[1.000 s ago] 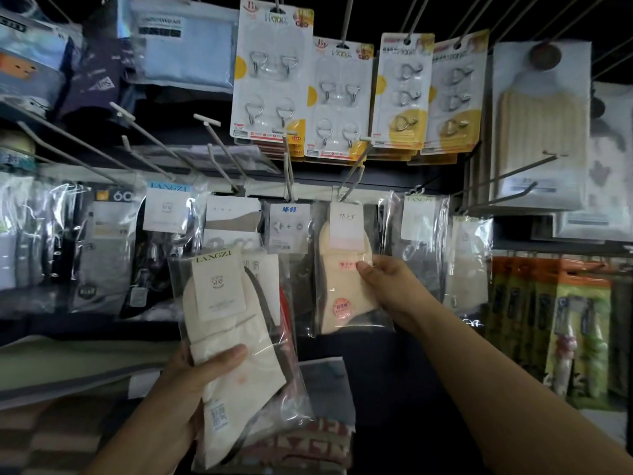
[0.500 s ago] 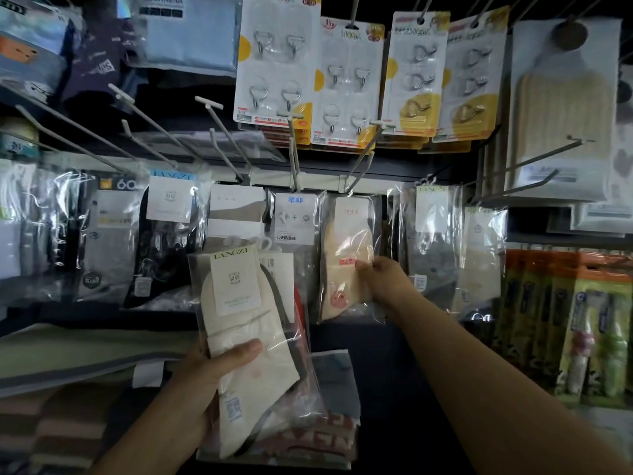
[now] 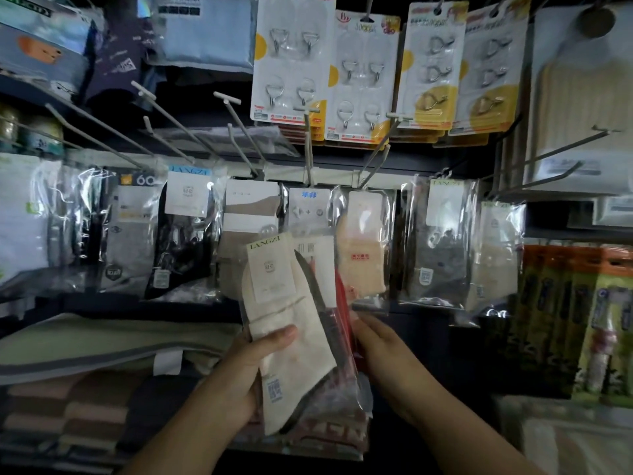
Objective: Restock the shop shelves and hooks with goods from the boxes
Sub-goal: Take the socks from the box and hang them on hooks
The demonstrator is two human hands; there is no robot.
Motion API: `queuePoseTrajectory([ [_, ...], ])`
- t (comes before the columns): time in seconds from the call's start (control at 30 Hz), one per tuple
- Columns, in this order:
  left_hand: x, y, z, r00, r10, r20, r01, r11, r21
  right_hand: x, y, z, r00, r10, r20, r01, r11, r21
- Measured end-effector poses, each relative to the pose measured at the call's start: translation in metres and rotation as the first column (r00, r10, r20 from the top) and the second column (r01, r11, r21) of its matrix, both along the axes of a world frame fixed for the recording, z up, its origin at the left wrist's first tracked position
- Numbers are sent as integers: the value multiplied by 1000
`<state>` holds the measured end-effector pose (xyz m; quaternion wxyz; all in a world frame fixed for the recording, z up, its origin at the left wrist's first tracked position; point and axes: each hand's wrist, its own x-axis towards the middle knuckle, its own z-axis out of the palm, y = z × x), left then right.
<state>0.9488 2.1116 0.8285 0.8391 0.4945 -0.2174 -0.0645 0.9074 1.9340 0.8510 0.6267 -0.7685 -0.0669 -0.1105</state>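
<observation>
Sock packets (image 3: 294,337) sit fanned at six o'clock in my left hand (image 3: 246,368), thumb curled across the cream front one. My right hand (image 3: 380,347) touches their three o'clock edge; whether it grips, I cannot tell. Pegs (image 3: 308,145) jut at twelve.

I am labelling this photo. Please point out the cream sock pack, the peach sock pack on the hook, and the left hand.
cream sock pack (image 3: 291,323), head view, on the sock.
peach sock pack (image 3: 364,255), head view, on its middle.
left hand (image 3: 246,368), head view, on the palm.
</observation>
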Motion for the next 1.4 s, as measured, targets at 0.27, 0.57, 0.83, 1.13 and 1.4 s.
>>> queuePoseTrajectory([
  [0.27, 0, -12, 0, 1000, -15, -13, 16, 999, 33, -1, -3, 1, 997, 78, -12, -73, 967, 246],
  [0.57, -2, -16, 6, 999, 9, 44, -10, 1000, 27, 11, -1, -8, 996, -74, 56, 54, 952, 302],
  [0.83, 7, -8, 8, 996, 84, 25, -82, 995, -52, 22, -20, 4, 911, -348, 219, 302, 928, 217],
  [1.13, 10, 6, 15, 994, 94, 55, -92, 995, -49, 36, -45, 57, 891, -353, 285, 317, 934, 167],
  [1.4, 8, 11, 15, 991, 113, 73, -111, 994, -20, 48, -50, 73, 964, -188, 187, 155, 971, 180],
])
